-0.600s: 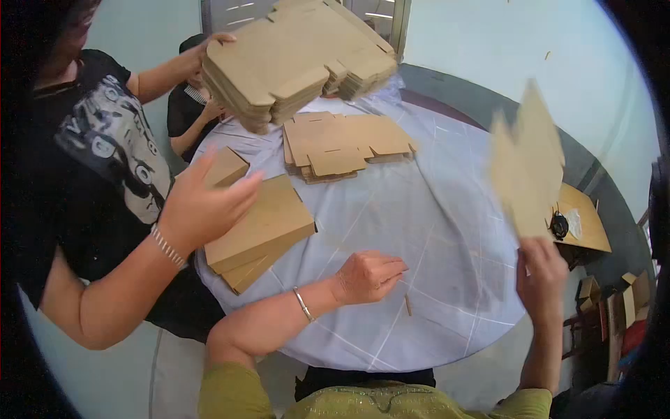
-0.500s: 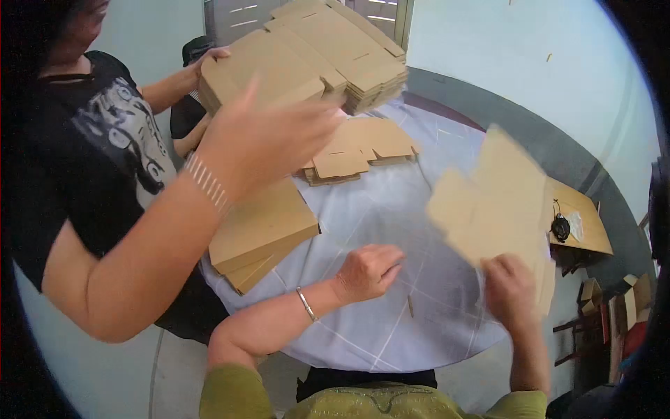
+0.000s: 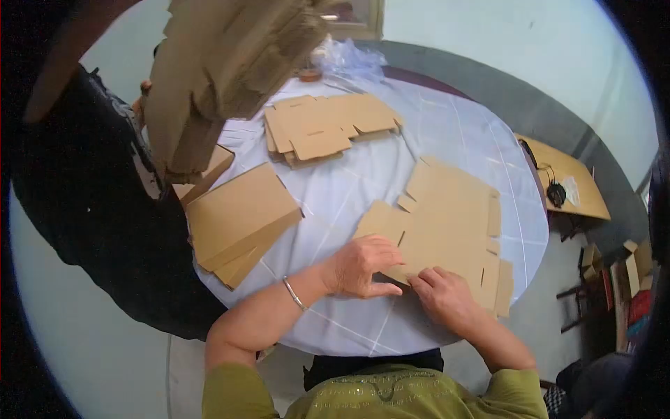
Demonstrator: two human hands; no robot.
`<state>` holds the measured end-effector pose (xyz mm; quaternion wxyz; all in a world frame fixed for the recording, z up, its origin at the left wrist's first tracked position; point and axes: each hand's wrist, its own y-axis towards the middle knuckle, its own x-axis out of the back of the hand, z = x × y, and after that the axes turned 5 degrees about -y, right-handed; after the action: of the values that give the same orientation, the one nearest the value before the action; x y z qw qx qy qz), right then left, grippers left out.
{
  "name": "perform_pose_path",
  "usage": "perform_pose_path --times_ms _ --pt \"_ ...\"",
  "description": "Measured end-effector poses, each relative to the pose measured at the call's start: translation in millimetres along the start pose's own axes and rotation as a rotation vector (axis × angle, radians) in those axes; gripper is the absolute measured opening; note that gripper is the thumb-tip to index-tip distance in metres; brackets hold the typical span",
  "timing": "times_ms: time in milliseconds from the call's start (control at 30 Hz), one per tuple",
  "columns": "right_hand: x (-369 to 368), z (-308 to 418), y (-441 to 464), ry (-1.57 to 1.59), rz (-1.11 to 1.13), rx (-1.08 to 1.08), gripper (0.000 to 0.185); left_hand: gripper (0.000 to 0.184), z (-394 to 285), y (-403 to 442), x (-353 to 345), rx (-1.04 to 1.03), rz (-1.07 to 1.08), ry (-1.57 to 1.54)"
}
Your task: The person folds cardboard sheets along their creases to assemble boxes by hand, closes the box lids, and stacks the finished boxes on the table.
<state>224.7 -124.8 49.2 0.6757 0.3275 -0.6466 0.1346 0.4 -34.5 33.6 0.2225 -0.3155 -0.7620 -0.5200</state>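
Observation:
A flat, unfolded cardboard box blank [image 3: 447, 216] with slots and flaps lies on the cloth in front of me. My right hand [image 3: 450, 299] is at its near edge, fingers curled and pinching the cardboard there. My left hand [image 3: 363, 267] reaches over the near left flap, thumb and fingers apart, with nothing visible between them. A bracelet circles my left wrist.
Folded boxes [image 3: 241, 216] are piled at the left of the round table [image 3: 342, 328]. A stack of flat blanks [image 3: 328, 126] lies farther back. A bundle of blanks [image 3: 230, 63] looms at upper left beside a person in black [image 3: 91, 202]. Clear plastic [image 3: 349, 61] sits behind.
The box blank has come down from the air at the right onto the table. My right hand moved left with it; my left fingers opened. The other person's bundle shifted left and closer.

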Motion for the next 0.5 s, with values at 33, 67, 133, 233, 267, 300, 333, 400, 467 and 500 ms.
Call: perform_pose_path --times_ms 33,67,133,233,267,300,333,400,467,500 --pt "-1.0 -0.5 -2.0 0.015 0.015 -0.025 0.023 0.029 -1.0 2.8 -3.0 -0.005 -0.012 -0.012" --pt "-7.3 -3.5 -3.9 0.007 -0.031 -0.010 0.024 0.024 6.1 0.6 -7.9 -0.010 0.058 0.020" --pt "-17.8 -11.9 -9.7 0.058 -0.108 -0.015 0.024 0.012 10.4 -0.7 -17.8 -0.015 0.031 0.015" --pt "-11.8 -19.7 -24.1 0.067 -0.055 -0.100 0.022 0.012 14.0 -0.6 -23.3 0.063 0.099 0.044" --pt "-11.3 -24.6 -31.8 0.101 -0.080 -0.125 0.024 0.012 13.5 -0.1 -23.8 0.063 0.113 0.023" --pt "-2.9 -26.1 -40.5 0.108 -0.064 -0.143 0.024 0.012 9.2 1.3 -23.9 0.074 0.101 0.044" --pt "5.7 -29.8 -47.4 0.140 -0.048 -0.198 0.025 0.012 9.3 2.3 -25.8 0.081 0.086 0.074" --pt "11.3 -38.0 -62.0 0.210 -0.080 -0.264 0.025 0.012 13.2 0.7 -31.5 0.096 0.066 0.062" --pt "11.9 -46.0 -73.0 0.241 -0.084 -0.308 0.022 0.012 15.9 0.6 -34.5 0.116 0.051 0.058" --pt "11.5 -48.7 -76.3 0.273 -0.092 -0.344 0.020 0.011 16.3 1.5 -34.5 0.148 0.045 0.066"
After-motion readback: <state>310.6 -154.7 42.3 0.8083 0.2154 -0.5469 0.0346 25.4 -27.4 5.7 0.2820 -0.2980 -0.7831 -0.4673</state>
